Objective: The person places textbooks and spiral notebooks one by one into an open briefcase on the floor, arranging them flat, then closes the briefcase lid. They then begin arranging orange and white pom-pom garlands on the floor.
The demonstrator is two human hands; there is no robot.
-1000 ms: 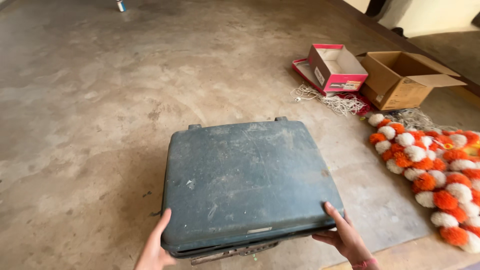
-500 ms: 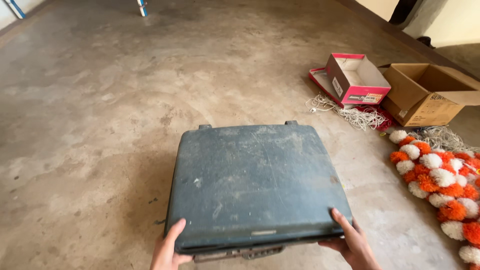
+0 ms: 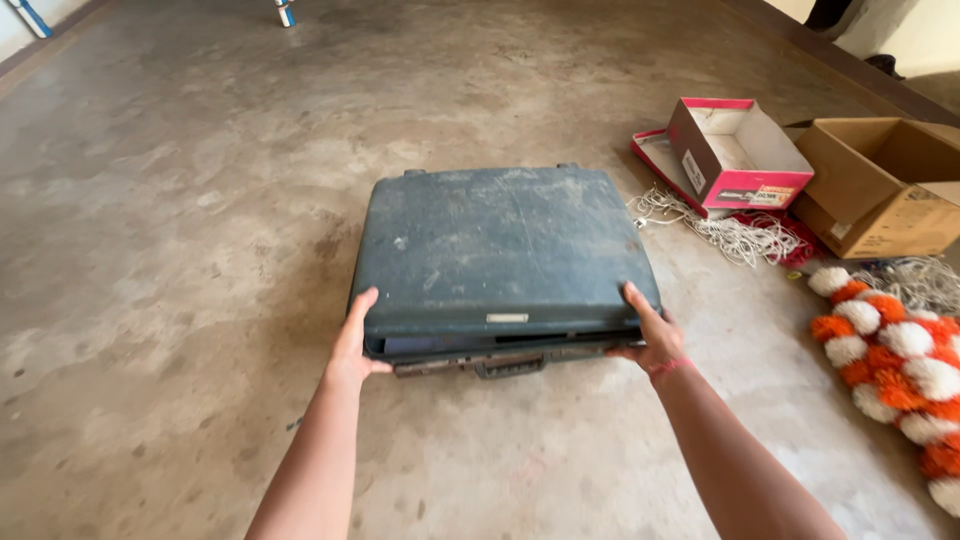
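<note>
Below: two bare hands grip a worn dark-green hard-shell suitcase point(image 3: 500, 260) lying flat on the concrete floor point(image 3: 180, 200).
Left hand point(image 3: 352, 345) and right hand point(image 3: 650, 335) each have fingers clasped on a near corner of its lid; a pink cardboard box point(image 3: 735, 155), brown carton point(image 3: 880, 190) and orange-and-white pompom garland point(image 3: 890, 360) lie to the right.

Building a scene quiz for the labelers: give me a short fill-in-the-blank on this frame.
1. Both hands, the left hand and the right hand, grip the near corners of a dusty dark ____ lying flat on the concrete floor.
2. The open box with pink walls sits to the ____ of the brown cardboard box.
3. The pom-pom garland is orange and ____.

Missing words: suitcase; left; white
</note>
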